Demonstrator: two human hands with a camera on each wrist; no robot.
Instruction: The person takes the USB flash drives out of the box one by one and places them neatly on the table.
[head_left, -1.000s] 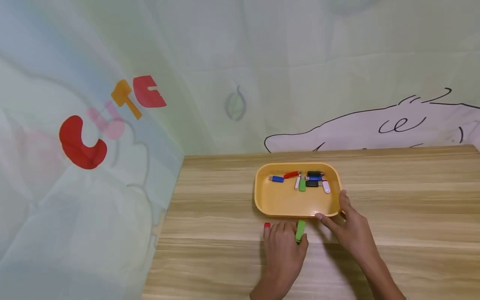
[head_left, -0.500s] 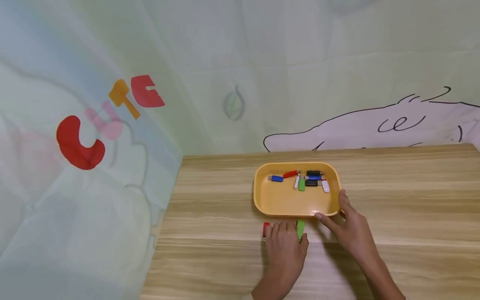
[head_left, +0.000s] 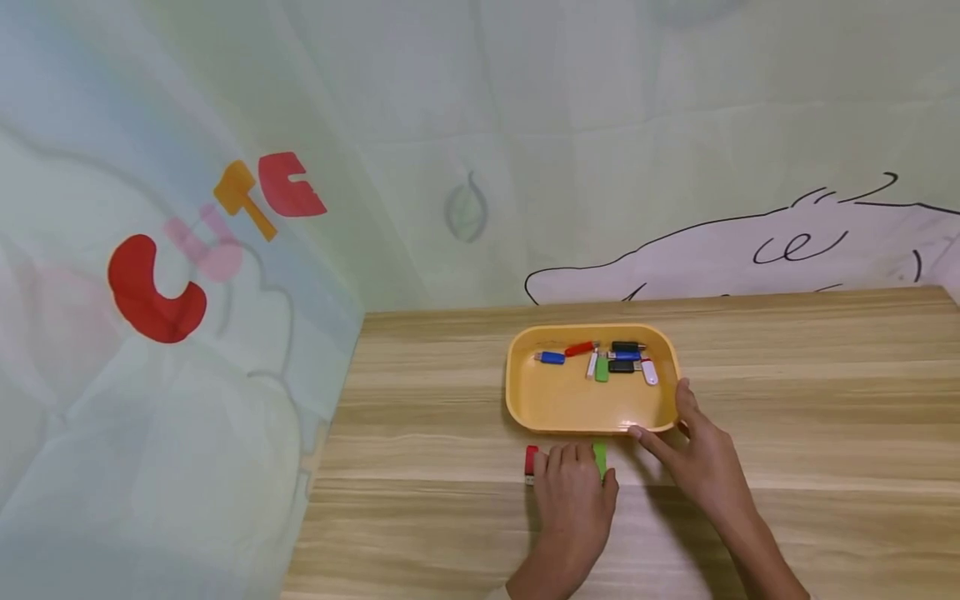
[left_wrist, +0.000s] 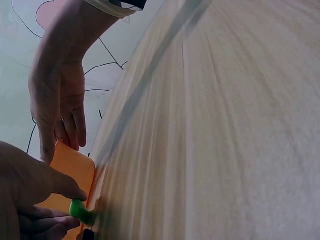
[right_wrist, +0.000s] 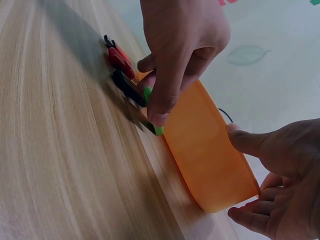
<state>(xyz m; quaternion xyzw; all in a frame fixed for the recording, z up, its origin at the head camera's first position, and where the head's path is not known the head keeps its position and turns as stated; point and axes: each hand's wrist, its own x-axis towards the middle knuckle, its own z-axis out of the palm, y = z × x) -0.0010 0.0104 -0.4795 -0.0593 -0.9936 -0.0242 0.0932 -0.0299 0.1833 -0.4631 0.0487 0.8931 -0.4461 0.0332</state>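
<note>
My left hand (head_left: 573,500) is just in front of the tray, pinching a green USB stick (head_left: 600,458) between thumb and fingers close to the tabletop. Part of that green stick is hidden by the fingers. Beside the left hand lies a red USB stick (head_left: 531,464), partly covered. The right wrist view also shows a black USB stick (right_wrist: 129,89) on the wood near the left hand's fingers. At the front right corner of the yellow plastic tray (head_left: 547,425), my right hand (head_left: 705,458) grips the rim, thumb on the front side and fingers round the right side.
Inside the tray, toward its back, lie several USB sticks, among them a blue one (head_left: 551,357), a red one (head_left: 580,348) and a white one (head_left: 649,372). The wood-grain table (head_left: 420,400) meets a printed cloth backdrop (head_left: 420,208) behind and at the left.
The left hand has shifted slightly, uncovering more of the red USB stick while the green one shows less. The right hand stays on the tray.
</note>
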